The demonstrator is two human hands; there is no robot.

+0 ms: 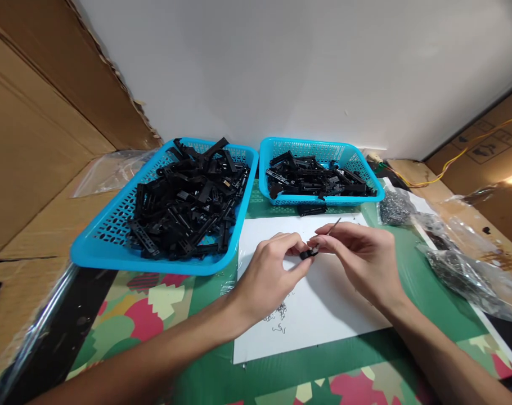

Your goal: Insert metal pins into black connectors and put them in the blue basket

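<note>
Over the white sheet, my left hand is closed on a small black plastic part, pinched between thumb and fingers. My right hand pinches a slim metal tool that slants up to the right. Its lower end meets the black part or lies very near it; the fingers hide the exact contact. Below my left hand, a small pile of thin bent wire pieces, perhaps springs, lies on the sheet.
A large blue basket heaped with black plastic parts stands left. A smaller blue basket with similar parts sits behind the sheet, and a black part lies before it. Plastic bags of small metal pieces are at right. Cardboard borders the left.
</note>
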